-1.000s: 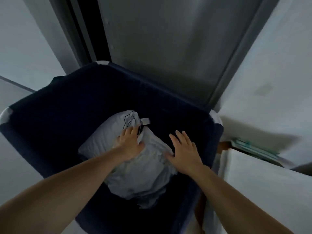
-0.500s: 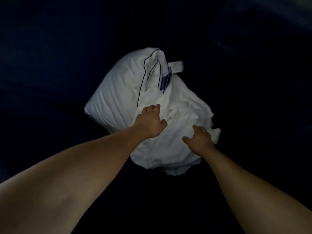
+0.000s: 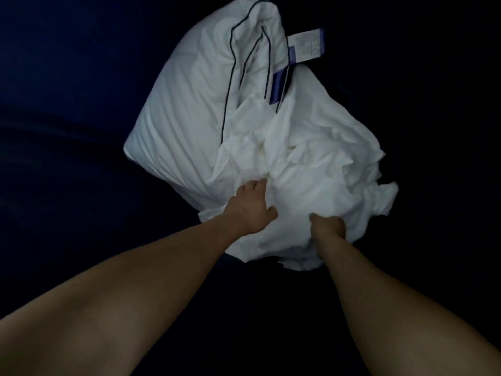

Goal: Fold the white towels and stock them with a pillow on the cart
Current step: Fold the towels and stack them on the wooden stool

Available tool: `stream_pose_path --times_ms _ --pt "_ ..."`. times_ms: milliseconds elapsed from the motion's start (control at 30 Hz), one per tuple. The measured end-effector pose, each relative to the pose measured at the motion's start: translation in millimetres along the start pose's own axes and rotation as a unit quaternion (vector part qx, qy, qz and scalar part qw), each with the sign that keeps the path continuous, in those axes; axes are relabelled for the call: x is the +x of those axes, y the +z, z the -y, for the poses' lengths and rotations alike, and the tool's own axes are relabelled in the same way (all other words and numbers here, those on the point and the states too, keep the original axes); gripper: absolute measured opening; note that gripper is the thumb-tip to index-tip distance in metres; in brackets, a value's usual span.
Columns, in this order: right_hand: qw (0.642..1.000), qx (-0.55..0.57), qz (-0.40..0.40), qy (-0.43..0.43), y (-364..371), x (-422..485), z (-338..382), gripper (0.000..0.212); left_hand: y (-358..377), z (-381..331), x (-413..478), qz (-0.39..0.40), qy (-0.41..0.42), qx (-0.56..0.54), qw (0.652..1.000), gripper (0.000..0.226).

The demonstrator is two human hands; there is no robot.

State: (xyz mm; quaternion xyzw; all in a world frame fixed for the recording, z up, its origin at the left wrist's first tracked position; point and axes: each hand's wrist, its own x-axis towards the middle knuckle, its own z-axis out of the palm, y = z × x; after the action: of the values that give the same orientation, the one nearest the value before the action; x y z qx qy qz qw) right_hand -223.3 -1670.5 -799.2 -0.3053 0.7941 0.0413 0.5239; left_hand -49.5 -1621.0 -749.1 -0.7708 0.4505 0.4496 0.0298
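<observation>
The white towels (image 3: pixel 306 169) lie crumpled and unfolded against the pillow (image 3: pixel 189 109) in a dark bin (image 3: pixel 67 131). The left hand (image 3: pixel 250 207) and right hand (image 3: pixel 329 226) each grip bunched towel cloth, so folding and stocking look still ahead.

Dim, underexposed; dark surroundings, soft focus.

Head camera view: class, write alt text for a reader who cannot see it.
Two bare arms reach down into a dark blue bin; the left hand and right hand grip crumpled white cloth lying against a white pillow with dark piping and a tag.
</observation>
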Motion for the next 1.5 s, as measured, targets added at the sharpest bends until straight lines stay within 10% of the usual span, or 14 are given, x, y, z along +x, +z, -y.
stream_pose_path --times_ms 200,400,567,700,867,1033,1167,1267,1500 --pt "0.987 0.118 0.095 -0.062 -36.6 -95.1 63.5 0.014 -39.3 -25.4 -42.9 0.064 0.066 -0.003 0.996 0.115" --pt "0.879 0.425 0.213 -0.039 -105.2 -221.5 114.6 0.022 -91.8 -57.3 -125.1 0.027 0.094 -0.013 0.995 0.143" --pt "0.834 0.463 0.277 -0.117 -183.9 -320.9 124.6 0.033 -140.0 -110.5 -182.1 -0.129 0.143 -0.073 0.979 0.147" --pt "0.824 0.427 0.308 -0.207 -252.8 -392.9 128.7 0.04 -170.9 -159.4 -202.2 -0.174 0.203 -0.143 0.953 0.109" --pt "0.755 0.419 0.363 -0.35 -352.1 -479.0 111.3 0.044 -215.1 -267.0 -320.9 -0.195 0.235 -0.164 0.938 0.009" --pt "0.765 0.386 0.267 -0.441 -462.1 -520.2 53.8 0.031 -226.9 -360.1 -426.8 -0.286 0.286 -0.174 0.898 0.027" --pt "0.776 0.329 0.125 -0.523 -516.7 -525.7 6.7 0.072 -232.2 -447.5 -511.7 -0.412 0.302 -0.049 0.858 0.027" --pt "0.788 0.265 0.166 -0.53 -539.7 -529.3 -15.7 0.084 -225.0 -501.9 -552.5 -0.437 0.369 -0.067 0.817 0.022" --pt "0.644 0.312 0.233 -0.658 -620.5 -568.1 -27.3 0.025 -205.8 -607.6 -630.8 -0.379 0.556 -0.11 0.732 0.016"
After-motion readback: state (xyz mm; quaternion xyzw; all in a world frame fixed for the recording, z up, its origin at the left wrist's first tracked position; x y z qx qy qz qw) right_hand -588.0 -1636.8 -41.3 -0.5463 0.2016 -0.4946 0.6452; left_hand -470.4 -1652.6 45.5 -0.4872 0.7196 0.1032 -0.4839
